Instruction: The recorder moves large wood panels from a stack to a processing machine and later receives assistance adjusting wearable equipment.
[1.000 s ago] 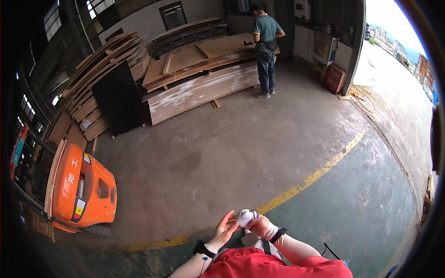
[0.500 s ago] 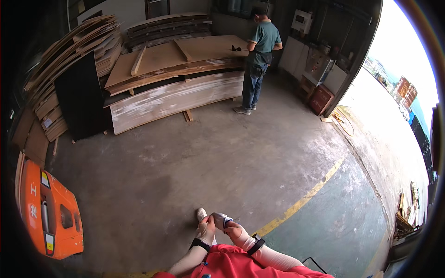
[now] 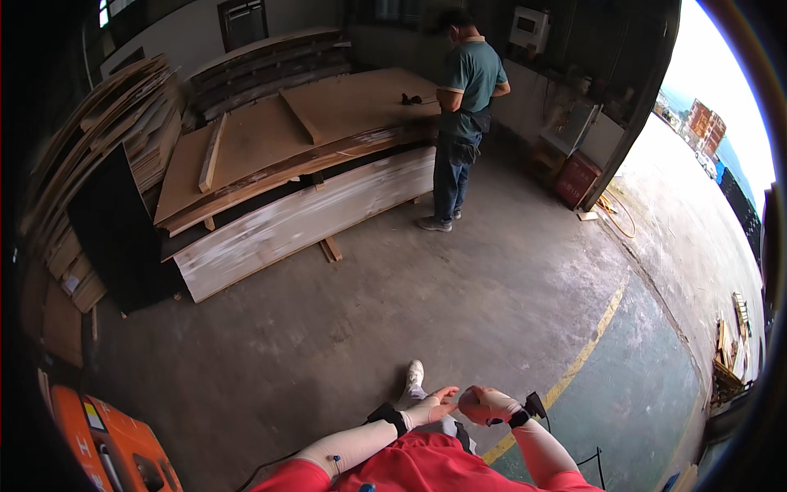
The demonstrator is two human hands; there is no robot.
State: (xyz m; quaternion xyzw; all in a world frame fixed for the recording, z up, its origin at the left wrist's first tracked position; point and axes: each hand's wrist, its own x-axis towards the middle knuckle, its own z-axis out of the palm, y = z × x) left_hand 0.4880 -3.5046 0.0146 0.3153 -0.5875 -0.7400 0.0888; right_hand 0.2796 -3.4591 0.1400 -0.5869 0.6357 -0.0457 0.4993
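Overall, 3 stacks fill the back: a middle stack (image 3: 287, 238), a left pile (image 3: 135, 107) partly hidden by 1 black sheet (image 3: 119, 230), and a rear stack (image 3: 270, 66) partly covered. 1 orange machine (image 3: 115, 443) is cut off lower left. 1 co-worker (image 3: 467, 98) blocks the middle stack's right end, where 2 battens (image 3: 213, 153) lie on top. 1 shoe (image 3: 415, 377) shows ahead of the left hand (image 3: 441, 400), open, fingers parted, just beside the right hand (image 3: 485, 403), curled, fingertips hidden; I cannot tell whether it grips anything. At its underside sits 1 dark sliver (image 3: 494, 421), too small to identify.
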